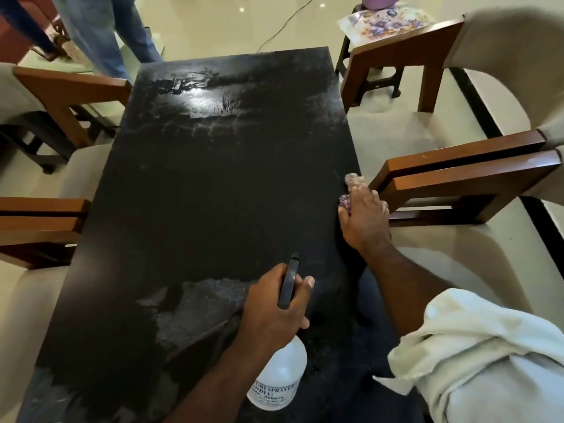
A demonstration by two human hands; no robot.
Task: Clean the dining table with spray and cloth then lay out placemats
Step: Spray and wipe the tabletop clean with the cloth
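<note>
Hands work over a long, dark brown wooden dining table seen from the head camera, one at its near end and one at its right edge. The left hand grips a white plastic spray bottle by the neck, fingers curled round it and the thumb lying beside the black trigger head, whose nozzle points away across the table. The bottle hangs tilted just above the near part of the tabletop, its printed label facing the camera.

The right hand lies palm down at the table's right edge, fingers stretched fairly straight and pressing a small pinkish-purple cloth flat against the wood; the cloth shows past the fingertips and beside the thumb. A rolled cream sleeve covers the right upper arm.

Wet, shiny streaks spread over the far end of the tabletop, and duller smears lie near the bottle. Cream upholstered chairs with brown wooden arms stand on both sides. Beyond the far right corner, floral printed placemats lie on a dark stool, well apart from both hands. Legs in blue jeans stand at the far left.
</note>
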